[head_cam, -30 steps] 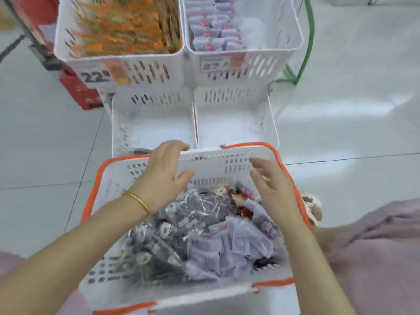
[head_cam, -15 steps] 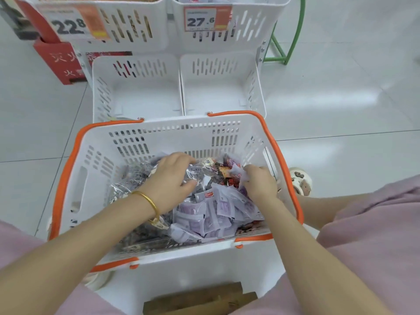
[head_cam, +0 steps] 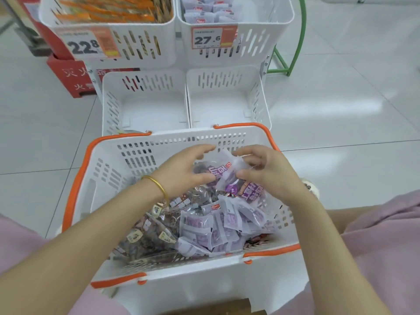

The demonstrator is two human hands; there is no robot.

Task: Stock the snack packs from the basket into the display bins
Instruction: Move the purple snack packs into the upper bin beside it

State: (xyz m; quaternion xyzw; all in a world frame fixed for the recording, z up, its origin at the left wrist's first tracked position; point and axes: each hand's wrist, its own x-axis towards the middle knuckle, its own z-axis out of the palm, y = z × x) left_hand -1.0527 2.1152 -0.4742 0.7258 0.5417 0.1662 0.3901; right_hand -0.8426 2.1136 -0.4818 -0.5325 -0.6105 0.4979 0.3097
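A white basket with orange trim (head_cam: pixel 106 169) sits in front of me, filled with several purple snack packs (head_cam: pixel 218 226) and dark clear-wrapped packs (head_cam: pixel 147 235). Above its far end both hands hold a bunch of packs (head_cam: pixel 223 173). My left hand (head_cam: pixel 181 171) grips the dark ones from the left, and my right hand (head_cam: pixel 266 171) pinches the purple ones from the right. Two lower display bins, left (head_cam: pixel 145 110) and right (head_cam: pixel 227 105), stand just beyond the basket with nothing in them.
Two upper bins carry price tags: the left one (head_cam: pixel 109 30) holds orange packs, the right one (head_cam: pixel 236 26) pale purple packs. A red box (head_cam: pixel 70 76) stands at the left, a green frame (head_cam: pixel 297 42) at the right. Tiled floor surrounds the rack.
Both hands went down into the basket, gathered packs, and have lifted a bunch above the pile at the basket's far end.
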